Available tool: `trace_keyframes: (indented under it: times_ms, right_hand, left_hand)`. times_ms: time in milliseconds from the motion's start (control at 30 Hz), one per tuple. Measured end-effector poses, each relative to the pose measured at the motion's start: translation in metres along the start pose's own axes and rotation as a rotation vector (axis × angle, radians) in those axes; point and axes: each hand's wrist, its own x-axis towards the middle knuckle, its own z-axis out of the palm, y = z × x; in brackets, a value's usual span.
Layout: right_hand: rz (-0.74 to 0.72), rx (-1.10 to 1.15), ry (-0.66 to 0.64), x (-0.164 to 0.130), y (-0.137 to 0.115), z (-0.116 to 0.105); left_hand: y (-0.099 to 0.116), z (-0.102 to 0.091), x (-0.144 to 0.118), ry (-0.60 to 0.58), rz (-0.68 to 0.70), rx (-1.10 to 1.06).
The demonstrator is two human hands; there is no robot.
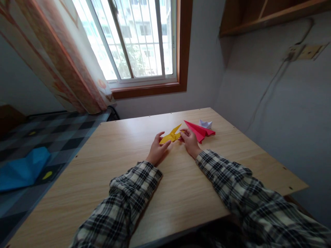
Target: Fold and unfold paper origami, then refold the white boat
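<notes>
Near the middle of the wooden desk (124, 179), toward its far edge, a yellow folded paper figure (170, 136) is lying between the person's two hands. The left hand (157, 150) is resting at the figure's near-left end, its fingers loosely curled with the thumb and forefinger closing on the paper's lower tip. The right hand (189, 140) is sitting just beside the figure's right end, fingers bent and pinching that end. The figure's long axis is running from lower left to upper right, with one narrow point sticking up and away toward the window (139, 41). Just beyond the right hand a red paper plane (199, 131) is lying flat, touching or nearly touching the knuckles, its nose pointing up-left. A small white paper boat (205, 124) is sitting just behind the plane. No writing or labels are showing on any of the paper.
</notes>
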Motion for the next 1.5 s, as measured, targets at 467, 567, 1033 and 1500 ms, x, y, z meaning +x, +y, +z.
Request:
trace_keyframes:
  times_ms: [467, 567, 1033, 1500]
  right_hand:
    - [0.192, 0.168, -0.135, 0.001, -0.002, 0.003]
    - [0.206, 0.202, -0.217, 0.001, -0.001, 0.003]
    - [0.262, 0.293, -0.315, 0.002, -0.004, 0.002]
    - [0.216, 0.216, -0.329, 0.005, 0.006, 0.0]
  left_hand:
    - [0.0, 0.01, -0.004, -0.068, 0.047, -0.035]
    - [0.003, 0.01, -0.002, -0.071, 0.021, -0.113]
    - [-0.018, 0.001, 0.01, 0.054, -0.05, -0.347]
    - [-0.011, 0.001, 0.01, 0.088, -0.081, -0.338]
